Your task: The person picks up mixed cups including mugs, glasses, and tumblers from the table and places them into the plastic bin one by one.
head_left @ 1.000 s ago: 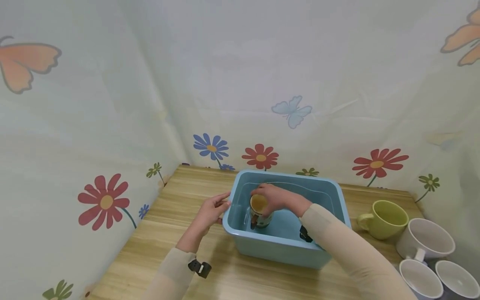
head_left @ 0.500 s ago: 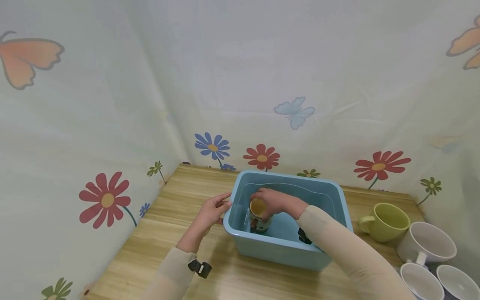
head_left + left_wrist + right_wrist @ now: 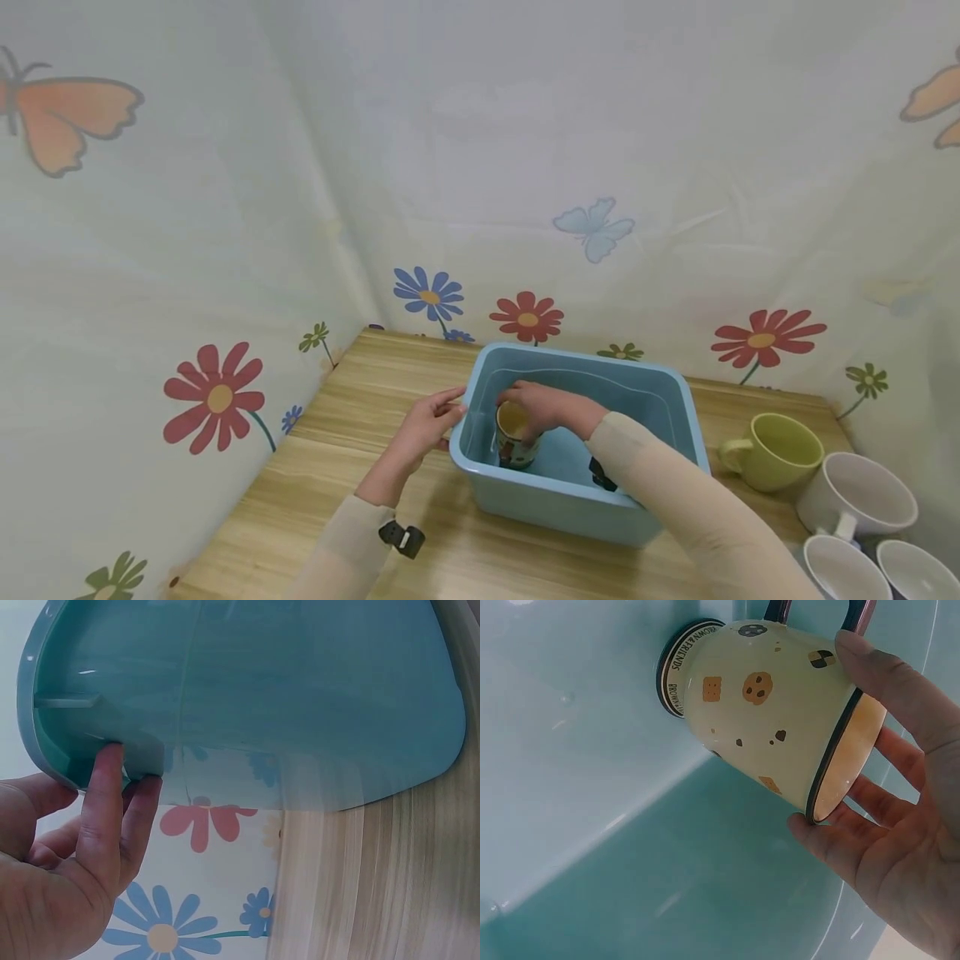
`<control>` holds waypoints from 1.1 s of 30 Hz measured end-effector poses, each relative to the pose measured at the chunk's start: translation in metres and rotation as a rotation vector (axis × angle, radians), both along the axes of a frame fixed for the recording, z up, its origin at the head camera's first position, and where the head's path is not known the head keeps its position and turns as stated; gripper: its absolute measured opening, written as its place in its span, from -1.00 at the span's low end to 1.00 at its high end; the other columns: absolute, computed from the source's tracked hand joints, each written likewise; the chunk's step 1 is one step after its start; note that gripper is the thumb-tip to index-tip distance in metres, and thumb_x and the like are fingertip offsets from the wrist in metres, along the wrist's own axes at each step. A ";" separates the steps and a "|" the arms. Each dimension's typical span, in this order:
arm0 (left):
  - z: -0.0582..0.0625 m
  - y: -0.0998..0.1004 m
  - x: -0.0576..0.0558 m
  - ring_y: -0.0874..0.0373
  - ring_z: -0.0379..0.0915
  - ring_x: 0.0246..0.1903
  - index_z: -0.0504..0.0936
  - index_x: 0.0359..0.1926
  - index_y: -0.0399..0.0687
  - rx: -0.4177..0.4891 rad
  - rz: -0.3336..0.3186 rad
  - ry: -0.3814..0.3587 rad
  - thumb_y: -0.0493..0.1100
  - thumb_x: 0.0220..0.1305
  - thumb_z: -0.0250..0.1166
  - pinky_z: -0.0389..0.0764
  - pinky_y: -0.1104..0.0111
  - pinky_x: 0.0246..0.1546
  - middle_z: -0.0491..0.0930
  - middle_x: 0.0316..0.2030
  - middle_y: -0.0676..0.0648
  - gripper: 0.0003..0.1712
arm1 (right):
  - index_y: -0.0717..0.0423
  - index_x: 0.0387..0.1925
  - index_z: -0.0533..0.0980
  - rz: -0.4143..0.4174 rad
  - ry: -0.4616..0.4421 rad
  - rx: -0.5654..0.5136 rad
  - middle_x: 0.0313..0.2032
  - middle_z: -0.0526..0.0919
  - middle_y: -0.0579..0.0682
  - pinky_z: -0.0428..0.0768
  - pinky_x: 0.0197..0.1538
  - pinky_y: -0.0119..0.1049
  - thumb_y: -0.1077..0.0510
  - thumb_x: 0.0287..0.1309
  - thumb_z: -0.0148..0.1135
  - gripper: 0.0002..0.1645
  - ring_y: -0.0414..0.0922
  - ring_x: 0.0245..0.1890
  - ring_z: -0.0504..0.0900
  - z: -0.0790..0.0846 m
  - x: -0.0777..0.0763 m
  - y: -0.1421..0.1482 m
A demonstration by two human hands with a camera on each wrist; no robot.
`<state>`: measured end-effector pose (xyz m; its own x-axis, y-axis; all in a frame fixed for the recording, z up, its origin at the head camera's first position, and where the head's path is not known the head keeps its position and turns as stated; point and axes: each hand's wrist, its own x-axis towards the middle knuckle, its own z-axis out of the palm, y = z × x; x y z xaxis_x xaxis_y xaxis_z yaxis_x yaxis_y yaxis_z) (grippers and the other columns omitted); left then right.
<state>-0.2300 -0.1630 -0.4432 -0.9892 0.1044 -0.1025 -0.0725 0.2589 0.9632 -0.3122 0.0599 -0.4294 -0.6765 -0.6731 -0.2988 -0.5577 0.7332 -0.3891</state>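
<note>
A cream mug [image 3: 742, 724] with cookie prints, a dark rim and a brown handle stands in the left end of the blue tub [image 3: 555, 507]. My right hand [image 3: 553, 407] reaches in from above and grips it by the rim. In the right wrist view the thumb lies by the handle, and the other fingers curl over the opposite side of the mouth. My left hand [image 3: 422, 427] holds the tub's left edge; in the left wrist view the thumb is at the rim and the fingers are tucked under its lip [image 3: 30, 724].
On the wooden table [image 3: 375, 392], a green mug [image 3: 780, 454] stands right of the tub. Nearer me on that side are a large white mug [image 3: 858, 496] and two smaller white cups. A flower-printed curtain [image 3: 465, 125] hangs behind and to the left.
The right hand and the mug have sunk slightly deeper into the tub, toward its left front. The left hand keeps its hold on the rim. The head view has shifted a little.
</note>
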 end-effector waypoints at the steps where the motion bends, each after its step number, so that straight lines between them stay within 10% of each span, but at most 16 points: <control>1: 0.000 0.000 0.000 0.01 0.70 -0.08 0.40 0.45 -0.20 0.002 -0.002 0.002 -0.21 0.53 0.15 0.79 0.26 -0.35 0.63 0.16 -0.40 -0.46 | 0.03 0.39 0.43 0.003 0.003 0.005 0.33 0.48 0.14 0.55 0.39 0.05 0.11 0.02 0.61 -0.11 0.07 0.21 0.50 0.000 0.000 -0.001; 33: 0.002 0.002 0.001 0.01 0.69 -0.09 0.42 0.44 -0.20 0.015 0.010 -0.004 -0.22 0.53 0.15 0.80 0.21 -0.35 0.63 0.16 -0.40 -0.48 | 0.05 0.46 0.37 -0.026 -0.068 0.003 0.41 0.41 0.20 0.47 0.43 0.16 0.10 0.15 0.51 -0.13 0.15 0.34 0.40 0.010 0.003 0.000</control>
<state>-0.2290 -0.1609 -0.4415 -0.9898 0.0958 -0.1054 -0.0794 0.2435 0.9667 -0.3091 0.0600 -0.4192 -0.6722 -0.6542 -0.3467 -0.5106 0.7487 -0.4229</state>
